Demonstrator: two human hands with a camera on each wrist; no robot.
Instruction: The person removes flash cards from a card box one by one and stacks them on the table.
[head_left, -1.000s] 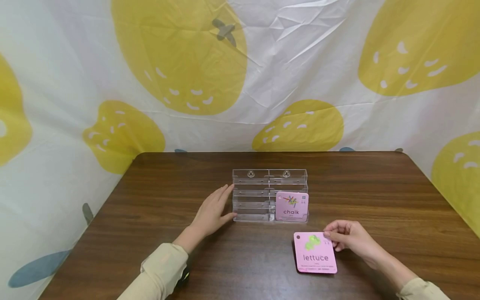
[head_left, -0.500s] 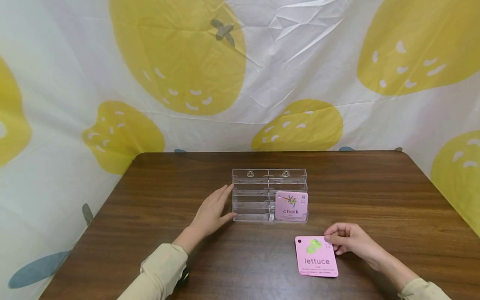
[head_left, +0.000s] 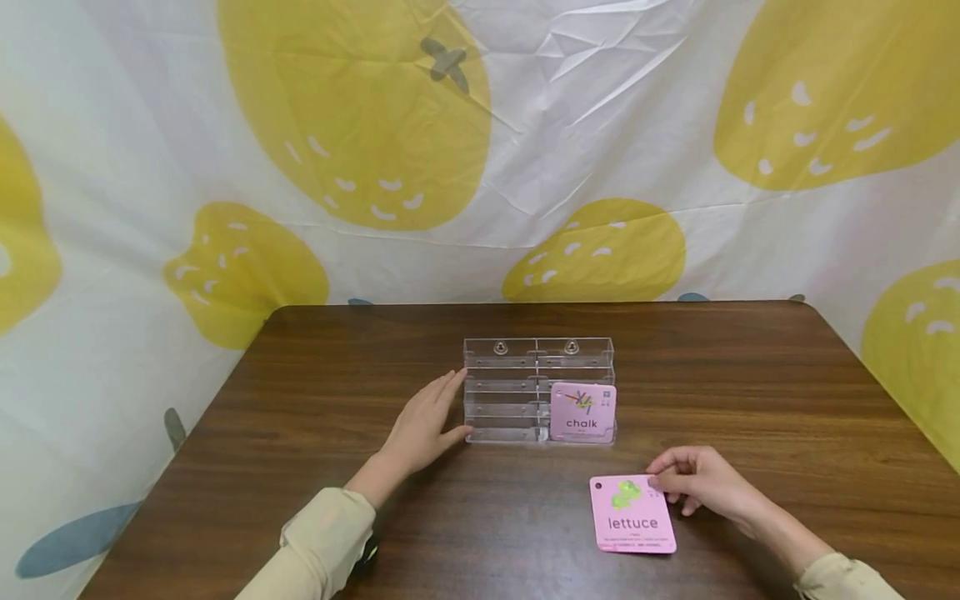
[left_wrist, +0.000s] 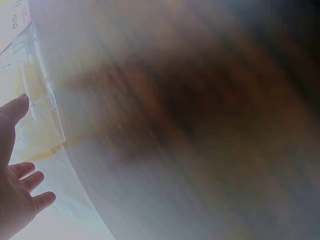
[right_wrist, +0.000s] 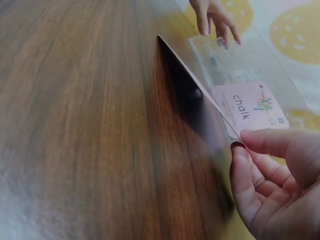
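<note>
My right hand [head_left: 708,485] pinches a pink flashcard [head_left: 632,517] reading "lettuce" by its upper right corner. In the right wrist view this card [right_wrist: 200,92] appears nearly edge-on, tilted with its dark underside towards the camera, between thumb and fingers. A transparent tiered rack [head_left: 501,408] stands mid-table. In its lower right pocket sits another pink card [head_left: 583,412], marked "chalk". With fairly straight fingers, my left hand [head_left: 423,421] touches the rack's left side. In the left wrist view that hand's thumb [left_wrist: 19,107] overlaps the clear rack [left_wrist: 42,107].
The brown wood-grain table [head_left: 300,392] extends around the rack on all sides. Behind it hangs a white cloth [head_left: 420,267] printed with yellow fruit. A small dark object [head_left: 367,552], partly hidden, lies beside the left sleeve.
The lettuce card has come slightly down towards the near edge with my right hand, mostly in the first half second. My left hand, the rack and the chalk card have stayed put.
</note>
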